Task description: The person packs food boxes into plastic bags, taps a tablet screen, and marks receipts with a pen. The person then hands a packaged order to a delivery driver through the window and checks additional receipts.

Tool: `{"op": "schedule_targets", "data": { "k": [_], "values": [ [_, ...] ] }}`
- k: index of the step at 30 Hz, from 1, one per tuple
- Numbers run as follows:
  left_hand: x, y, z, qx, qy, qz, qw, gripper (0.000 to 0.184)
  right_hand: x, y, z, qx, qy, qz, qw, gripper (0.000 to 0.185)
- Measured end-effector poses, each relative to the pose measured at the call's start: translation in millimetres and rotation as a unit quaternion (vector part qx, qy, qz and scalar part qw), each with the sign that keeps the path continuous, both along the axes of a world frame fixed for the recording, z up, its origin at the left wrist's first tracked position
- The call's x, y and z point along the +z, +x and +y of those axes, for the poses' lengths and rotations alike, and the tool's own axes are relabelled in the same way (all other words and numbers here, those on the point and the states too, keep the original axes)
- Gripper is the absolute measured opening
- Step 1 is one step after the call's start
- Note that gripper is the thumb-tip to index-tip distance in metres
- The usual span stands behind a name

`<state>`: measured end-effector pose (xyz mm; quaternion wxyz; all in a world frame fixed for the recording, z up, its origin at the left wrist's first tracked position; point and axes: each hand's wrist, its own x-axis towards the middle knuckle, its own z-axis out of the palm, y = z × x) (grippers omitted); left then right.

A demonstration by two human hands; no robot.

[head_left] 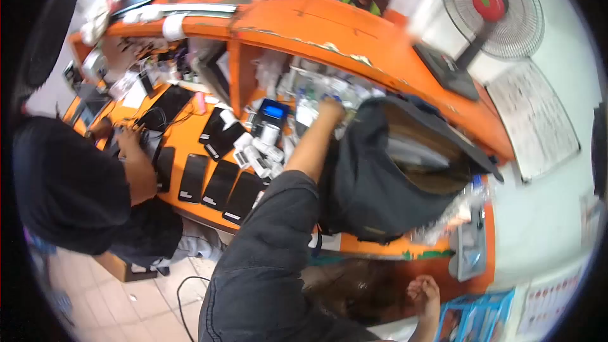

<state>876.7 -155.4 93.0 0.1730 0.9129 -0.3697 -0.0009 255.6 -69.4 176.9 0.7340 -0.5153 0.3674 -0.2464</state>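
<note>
My left hand reaches over the desk, among clear plastic bags at the foot of the orange shelf. Its fingers are blurred and partly hidden, so what it touches does not show. Close beside that arm stands a dark backpack, its top gaping to a brown lining. My right hand is low at the right, fingers curled in, with nothing visible in it. Left of my forearm lie several small white boxes, a card terminal with a lit blue screen, and several black phone-like slabs.
A co-worker in dark clothes works at the desk's left side. An orange counter runs along the back, bearing a fan. A whiteboard leans at right. Below are a grey tray and a blue basket. A black cable crosses the floor.
</note>
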Motion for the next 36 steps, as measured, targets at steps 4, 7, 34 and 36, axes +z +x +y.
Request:
{"op": "schedule_targets", "data": {
  "k": [4, 7, 34, 36],
  "values": [
    [10.1, 12.0, 0.5, 0.006, 0.100, 0.038, 0.994, 0.040, 7.7, -12.1, 12.5, -0.019, 0.010, 0.029, 0.999, 0.029],
    [6.7, 14.4, 10.9, 0.019, 0.097, 0.014, 0.995, 0.039, 4.3, -27.3, 17.9, -0.038, 0.030, 0.015, 0.999, 0.024],
    [84.7, -602.3, 207.3, -0.436, -0.698, 0.138, 0.551, 0.038, -100.6, -311.7, 314.2, -0.377, -0.130, 0.503, 0.767, 0.018],
    [86.4, -683.2, 242.9, -0.501, -0.639, 0.263, 0.521, 0.032, -120.4, -384.8, 370.4, -0.447, -0.089, 0.550, 0.700, 0.012]
  ]
}}
